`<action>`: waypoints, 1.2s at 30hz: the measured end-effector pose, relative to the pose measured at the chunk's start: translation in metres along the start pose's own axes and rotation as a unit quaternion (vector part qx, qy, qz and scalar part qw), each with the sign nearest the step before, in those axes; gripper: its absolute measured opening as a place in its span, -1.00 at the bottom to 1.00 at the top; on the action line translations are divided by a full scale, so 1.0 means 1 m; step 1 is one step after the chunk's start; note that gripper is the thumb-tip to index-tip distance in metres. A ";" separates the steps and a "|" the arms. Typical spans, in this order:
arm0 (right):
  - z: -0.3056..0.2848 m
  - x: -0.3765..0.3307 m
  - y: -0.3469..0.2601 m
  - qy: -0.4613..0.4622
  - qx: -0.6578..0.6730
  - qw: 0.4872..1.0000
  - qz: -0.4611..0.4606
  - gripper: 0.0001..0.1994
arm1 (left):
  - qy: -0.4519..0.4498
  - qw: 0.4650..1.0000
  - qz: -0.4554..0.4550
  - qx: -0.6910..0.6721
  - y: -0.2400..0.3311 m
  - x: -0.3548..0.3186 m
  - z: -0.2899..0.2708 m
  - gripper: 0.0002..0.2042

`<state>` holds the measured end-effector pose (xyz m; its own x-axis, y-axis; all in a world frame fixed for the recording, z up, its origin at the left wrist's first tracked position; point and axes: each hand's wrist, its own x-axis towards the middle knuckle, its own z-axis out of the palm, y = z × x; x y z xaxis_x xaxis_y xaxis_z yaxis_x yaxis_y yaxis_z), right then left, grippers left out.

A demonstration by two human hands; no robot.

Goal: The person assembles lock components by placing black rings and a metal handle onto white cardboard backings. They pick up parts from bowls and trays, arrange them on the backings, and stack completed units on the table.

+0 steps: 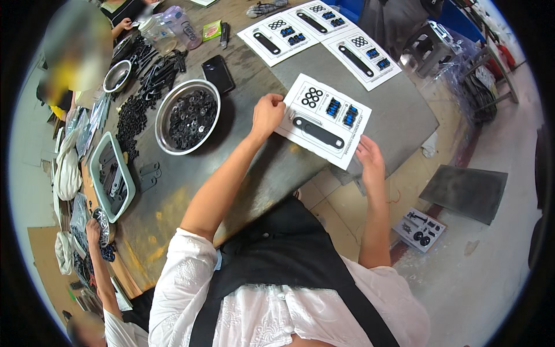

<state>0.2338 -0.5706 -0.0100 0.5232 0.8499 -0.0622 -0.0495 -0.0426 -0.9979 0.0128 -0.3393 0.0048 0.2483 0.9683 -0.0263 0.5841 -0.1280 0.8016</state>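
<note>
A white hardware card [317, 107] is held tilted above the table's near edge. It carries black rings, blue-and-black small parts, a thin silver rod and a long black flat bar. On its left edge, my left hand [269, 117] is closed with the thumb and fingers pinching it. My right hand [370, 160] grips the lower right edge, its fingers partly hidden by the card. Beyond it lie three similar cards [361, 56] with black bars, rings and blue parts. Left of my left arm stands a steel bowl [162, 141] of black rings.
A phone [218, 74] lies beside the bowl. Loose black parts [136, 124] spread leftward, near a green tray [126, 202] of flat bars. At far left a co-worker's hand [92, 231] touches a small bowl; another person stands at upper left. A dark panel [464, 192] rests on the floor right.
</note>
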 end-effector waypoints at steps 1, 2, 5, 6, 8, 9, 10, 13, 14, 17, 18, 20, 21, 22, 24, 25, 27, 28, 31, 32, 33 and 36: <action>0.005 0.004 0.000 0.002 -0.008 1.000 0.005 -0.60 | 0.001 1.000 0.005 0.013 0.002 0.013 0.002 -0.66; 0.009 0.007 -0.004 0.002 -0.039 0.999 -0.006 -0.60 | -0.008 1.000 0.012 0.026 0.004 0.028 0.003 -0.65; 0.017 0.019 -0.007 0.000 -0.062 0.998 -0.011 -0.59 | -0.005 0.999 0.019 0.038 0.013 0.063 0.010 -0.66; 0.020 0.019 -0.009 -0.001 -0.083 0.997 -0.006 -0.60 | -0.003 0.998 0.029 0.054 0.015 0.071 0.011 -0.67; 0.026 0.023 -0.012 0.000 -0.075 0.997 -0.017 -0.60 | -0.015 0.998 0.027 0.047 0.023 0.087 0.015 -0.67; 0.030 0.025 -0.013 0.000 -0.072 0.997 -0.022 -0.60 | -0.021 0.998 0.026 0.045 0.026 0.094 0.015 -0.67; 0.034 0.026 -0.012 -0.003 -0.068 0.997 -0.028 -0.60 | -0.023 0.997 0.024 0.070 0.023 0.101 0.015 -0.63; 0.048 0.030 -0.021 -0.013 -0.073 0.996 -0.039 -0.60 | 0.001 0.995 0.074 0.063 0.016 0.111 0.016 -0.62; 0.050 0.031 -0.024 -0.011 -0.081 0.996 -0.037 -0.60 | -0.018 0.997 0.070 0.031 0.021 0.106 0.014 -0.65; 0.054 0.029 -0.025 -0.008 -0.104 0.994 -0.040 -0.60 | 0.075 0.975 0.190 0.090 0.027 0.077 0.003 -0.66; 0.054 0.029 -0.022 -0.003 -0.113 0.992 -0.050 -0.59 | 0.081 0.973 0.189 0.106 0.021 0.063 -0.003 -0.65; 0.058 0.029 -0.022 0.005 -0.126 0.990 -0.061 -0.59 | 0.082 0.975 0.163 0.126 0.007 0.031 -0.009 -0.61; 0.061 0.028 -0.028 0.006 -0.132 0.989 -0.060 -0.58 | 0.076 0.979 0.133 0.131 -0.004 0.016 -0.010 -0.58; 0.064 0.026 -0.032 0.005 -0.139 0.989 -0.058 -0.58 | 0.067 0.975 0.158 0.141 -0.013 0.005 -0.009 -0.54; 0.067 0.026 -0.033 0.009 -0.151 0.986 -0.068 -0.56 | 0.010 0.974 0.175 0.143 -0.014 -0.004 -0.008 -0.45; 0.068 0.027 -0.033 0.009 -0.158 0.985 -0.075 -0.55 | -0.009 0.974 0.178 0.138 -0.012 -0.004 -0.005 -0.44; 0.072 0.030 -0.033 0.015 -0.154 0.985 -0.071 -0.54 | -0.018 0.977 0.177 0.115 -0.011 0.001 -0.003 -0.45; 0.073 0.032 -0.033 0.016 -0.154 0.985 -0.070 -0.54 | -0.017 0.978 0.177 0.109 -0.013 0.004 -0.002 -0.45; 0.077 0.038 -0.032 0.013 -0.161 0.984 -0.080 -0.54 | -0.010 0.979 0.178 0.101 -0.015 0.012 -0.001 -0.45; 0.077 0.040 -0.030 0.015 -0.163 0.983 -0.090 -0.54 | -0.007 0.978 0.180 0.104 -0.014 0.013 0.000 -0.45; 0.076 0.041 -0.029 0.017 -0.164 0.981 -0.099 -0.54 | -0.004 0.978 0.181 0.108 -0.013 0.015 0.002 -0.45; 0.080 0.041 -0.034 0.010 -0.156 0.985 -0.080 -0.54 | -0.004 0.976 0.180 0.122 -0.008 0.019 0.004 -0.43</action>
<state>0.1895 -0.4923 0.0230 0.5192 0.8490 0.0981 0.2964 -0.0712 -0.9524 0.0158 -0.3209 -0.0045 0.4768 0.8493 0.2265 0.6239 -0.5085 0.5934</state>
